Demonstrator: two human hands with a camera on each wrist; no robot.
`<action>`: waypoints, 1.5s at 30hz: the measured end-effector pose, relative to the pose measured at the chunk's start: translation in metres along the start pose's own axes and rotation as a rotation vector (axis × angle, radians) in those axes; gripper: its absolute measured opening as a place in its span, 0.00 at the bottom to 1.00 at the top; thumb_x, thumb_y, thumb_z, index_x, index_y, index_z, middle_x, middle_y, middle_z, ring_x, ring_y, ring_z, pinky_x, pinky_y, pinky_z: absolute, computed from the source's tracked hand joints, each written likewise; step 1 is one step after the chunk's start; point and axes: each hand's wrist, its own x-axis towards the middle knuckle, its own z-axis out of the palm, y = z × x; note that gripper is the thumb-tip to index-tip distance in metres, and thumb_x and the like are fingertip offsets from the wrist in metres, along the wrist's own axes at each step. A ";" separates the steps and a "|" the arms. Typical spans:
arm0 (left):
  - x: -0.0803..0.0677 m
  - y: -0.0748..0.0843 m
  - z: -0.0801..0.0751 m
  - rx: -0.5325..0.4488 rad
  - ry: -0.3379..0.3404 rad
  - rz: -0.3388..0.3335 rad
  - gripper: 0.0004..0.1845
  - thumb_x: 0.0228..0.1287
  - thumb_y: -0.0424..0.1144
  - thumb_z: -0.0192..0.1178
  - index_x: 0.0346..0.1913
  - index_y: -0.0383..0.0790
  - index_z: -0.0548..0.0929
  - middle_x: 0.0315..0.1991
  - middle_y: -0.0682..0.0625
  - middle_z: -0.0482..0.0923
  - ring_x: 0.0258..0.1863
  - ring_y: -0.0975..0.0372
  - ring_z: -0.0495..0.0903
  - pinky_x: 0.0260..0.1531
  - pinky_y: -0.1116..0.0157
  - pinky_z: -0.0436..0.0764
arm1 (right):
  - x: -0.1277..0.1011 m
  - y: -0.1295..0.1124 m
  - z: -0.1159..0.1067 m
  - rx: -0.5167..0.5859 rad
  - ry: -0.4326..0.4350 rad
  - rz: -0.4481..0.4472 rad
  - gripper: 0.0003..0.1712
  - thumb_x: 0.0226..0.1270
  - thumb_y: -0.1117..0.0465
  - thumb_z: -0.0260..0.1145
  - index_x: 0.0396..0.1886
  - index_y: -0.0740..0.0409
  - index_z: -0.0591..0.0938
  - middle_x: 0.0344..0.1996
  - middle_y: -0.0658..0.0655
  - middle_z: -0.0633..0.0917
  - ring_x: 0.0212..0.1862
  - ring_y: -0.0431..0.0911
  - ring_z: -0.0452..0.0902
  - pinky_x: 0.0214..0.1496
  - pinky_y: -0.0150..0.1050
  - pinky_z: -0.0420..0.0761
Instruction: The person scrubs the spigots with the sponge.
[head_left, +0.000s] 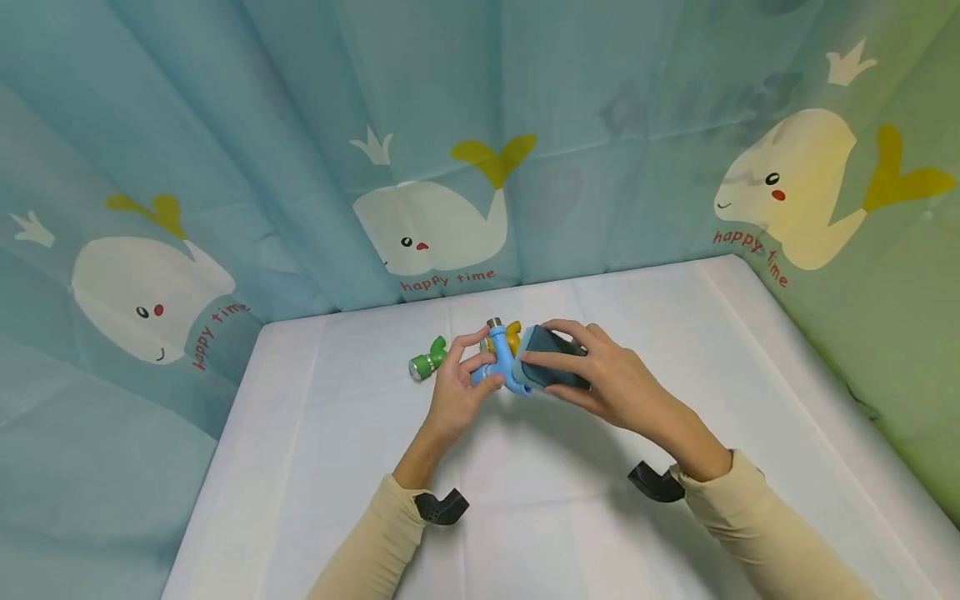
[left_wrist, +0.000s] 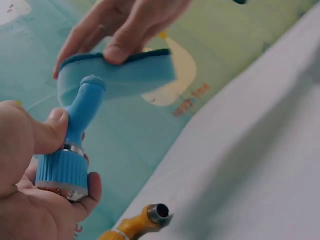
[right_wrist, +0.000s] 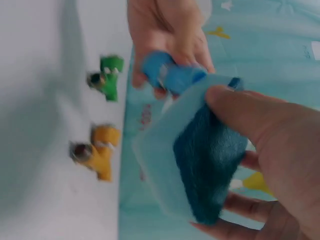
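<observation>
Both hands raised: left [head_left: 459,385] grips blue fitting [head_left: 501,364], right [head_left: 600,375] presses sponge [head_left: 551,367] against it.

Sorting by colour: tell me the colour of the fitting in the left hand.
Blue fitting, clearest in the left wrist view.

Both forearms, in tan sleeves, reach in from six o'clock and converge toward twelve. Left hand [head_left: 457,387]: fingers curled, thumb pressed inward, gripping. Right hand [head_left: 600,375]: at three o'clock of the left, thumb on top, fingers beneath, pinching. Hands nearly touching.
</observation>
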 end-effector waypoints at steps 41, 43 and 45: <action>-0.009 0.000 -0.002 -0.069 -0.312 -0.006 0.42 0.62 0.41 0.72 0.69 0.21 0.63 0.50 0.26 0.80 0.50 0.64 0.83 0.50 0.70 0.83 | 0.010 0.019 -0.004 0.185 0.105 0.068 0.33 0.60 0.60 0.79 0.67 0.48 0.82 0.66 0.63 0.74 0.46 0.51 0.82 0.38 0.43 0.84; -0.010 -0.001 -0.002 -0.065 -0.318 -0.004 0.40 0.64 0.38 0.71 0.69 0.21 0.62 0.51 0.25 0.79 0.50 0.64 0.83 0.49 0.70 0.82 | 0.009 0.019 -0.003 0.169 0.078 0.073 0.33 0.62 0.59 0.79 0.67 0.48 0.82 0.67 0.63 0.74 0.45 0.49 0.83 0.38 0.42 0.84; -0.011 -0.003 -0.002 -0.073 -0.321 -0.012 0.37 0.67 0.34 0.70 0.70 0.22 0.61 0.50 0.28 0.80 0.49 0.64 0.82 0.50 0.70 0.82 | 0.006 0.020 -0.003 0.131 0.065 0.093 0.32 0.61 0.59 0.79 0.67 0.48 0.82 0.67 0.64 0.74 0.41 0.48 0.83 0.35 0.40 0.83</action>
